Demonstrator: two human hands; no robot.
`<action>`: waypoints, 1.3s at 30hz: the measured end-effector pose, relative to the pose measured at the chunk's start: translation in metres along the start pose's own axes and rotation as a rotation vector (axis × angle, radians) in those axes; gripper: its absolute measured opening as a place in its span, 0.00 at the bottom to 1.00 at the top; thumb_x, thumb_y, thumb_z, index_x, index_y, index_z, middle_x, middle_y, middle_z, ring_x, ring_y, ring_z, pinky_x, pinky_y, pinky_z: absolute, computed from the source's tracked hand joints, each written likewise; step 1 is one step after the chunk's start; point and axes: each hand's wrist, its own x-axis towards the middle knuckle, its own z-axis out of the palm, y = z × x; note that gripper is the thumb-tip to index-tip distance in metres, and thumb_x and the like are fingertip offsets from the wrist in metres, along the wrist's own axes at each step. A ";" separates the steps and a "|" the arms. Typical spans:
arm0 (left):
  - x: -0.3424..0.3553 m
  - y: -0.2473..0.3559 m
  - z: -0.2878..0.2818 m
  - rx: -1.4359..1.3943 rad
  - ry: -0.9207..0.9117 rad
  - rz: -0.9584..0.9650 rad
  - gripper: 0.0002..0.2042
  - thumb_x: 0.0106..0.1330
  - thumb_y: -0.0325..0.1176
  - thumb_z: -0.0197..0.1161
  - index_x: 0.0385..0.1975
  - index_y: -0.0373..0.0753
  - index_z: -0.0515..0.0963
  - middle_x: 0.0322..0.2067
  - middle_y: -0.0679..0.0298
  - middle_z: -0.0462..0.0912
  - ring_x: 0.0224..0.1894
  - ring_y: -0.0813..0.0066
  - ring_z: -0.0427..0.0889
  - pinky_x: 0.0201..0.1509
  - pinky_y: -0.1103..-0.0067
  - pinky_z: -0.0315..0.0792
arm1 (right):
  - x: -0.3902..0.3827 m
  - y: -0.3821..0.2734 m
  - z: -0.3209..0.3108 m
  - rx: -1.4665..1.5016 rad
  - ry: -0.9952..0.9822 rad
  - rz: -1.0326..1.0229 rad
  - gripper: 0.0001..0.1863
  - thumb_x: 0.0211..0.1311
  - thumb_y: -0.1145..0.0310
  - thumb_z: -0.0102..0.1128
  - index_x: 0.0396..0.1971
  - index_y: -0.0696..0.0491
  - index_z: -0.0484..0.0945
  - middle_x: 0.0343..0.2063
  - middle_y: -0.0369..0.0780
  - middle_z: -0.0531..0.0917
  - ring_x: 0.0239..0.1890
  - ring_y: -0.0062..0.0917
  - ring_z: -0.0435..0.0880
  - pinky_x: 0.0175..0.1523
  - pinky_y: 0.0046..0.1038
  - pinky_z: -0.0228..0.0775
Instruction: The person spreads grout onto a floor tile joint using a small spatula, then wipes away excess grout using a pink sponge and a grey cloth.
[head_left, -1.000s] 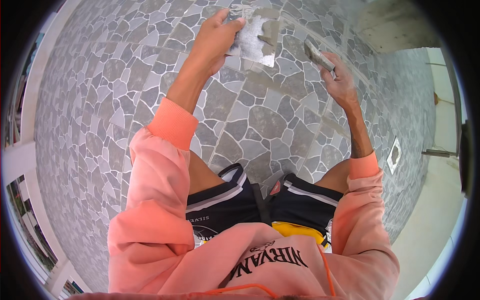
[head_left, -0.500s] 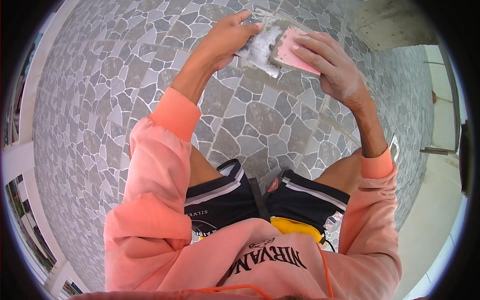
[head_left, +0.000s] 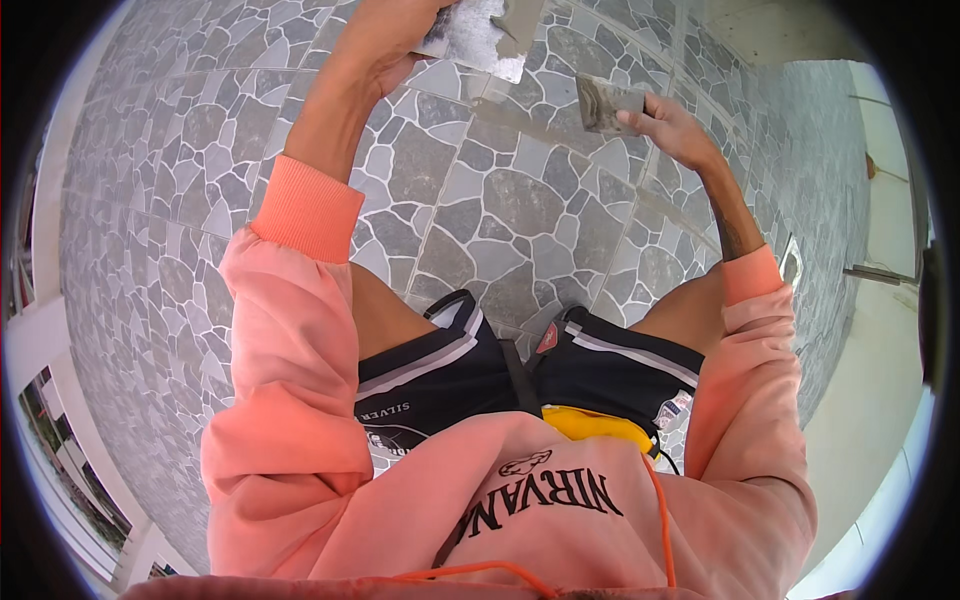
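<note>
My left hand (head_left: 398, 38), at the top edge and partly cut off, grips a flat metal plate (head_left: 468, 48) with whitish residue and grey paste on its face. Farther right, my right hand (head_left: 678, 132) pinches a small flat rectangular scraper pad (head_left: 598, 106) by its right end, thumb on the near side. Grey paste smears the pad's visible face. Plate and pad are apart, both held over the stone-patterned tile floor (head_left: 420, 165). The fingers behind each thing are mostly hidden.
Grey paste fills a tile joint (head_left: 530, 122) between my hands, and another joint (head_left: 672, 230) near my right forearm. My bent legs in dark shorts (head_left: 440, 375) frame the near floor. A pale wall (head_left: 870, 380) stands at right, white railings (head_left: 40, 325) at far left.
The plate and pad have drawn apart. My left hand moved up and left with the plate; my right hand has turned the pad so its grey smeared face shows instead of pink.
</note>
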 end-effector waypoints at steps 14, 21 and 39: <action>-0.004 0.002 0.009 -0.193 -0.090 0.044 0.11 0.65 0.29 0.53 0.41 0.29 0.77 0.33 0.62 0.80 0.33 0.78 0.78 0.32 0.80 0.74 | 0.066 0.124 0.204 -0.999 0.165 -0.180 0.15 0.57 0.68 0.54 0.43 0.56 0.78 0.46 0.48 0.78 0.49 0.45 0.78 0.52 0.41 0.73; -0.003 0.000 0.004 -0.225 -0.081 0.102 0.09 0.67 0.28 0.53 0.38 0.30 0.77 0.32 0.62 0.80 0.32 0.78 0.77 0.33 0.80 0.75 | 0.065 0.125 0.134 -0.706 -0.070 -0.104 0.17 0.52 0.72 0.55 0.44 0.59 0.77 0.44 0.48 0.78 0.49 0.43 0.78 0.54 0.38 0.72; -0.007 0.005 0.033 -0.259 -0.079 0.058 0.07 0.67 0.27 0.53 0.36 0.30 0.75 0.29 0.62 0.79 0.29 0.76 0.78 0.30 0.79 0.75 | 0.019 0.203 0.108 -0.634 -0.245 -0.289 0.12 0.55 0.74 0.51 0.40 0.60 0.74 0.38 0.51 0.77 0.43 0.49 0.77 0.47 0.44 0.72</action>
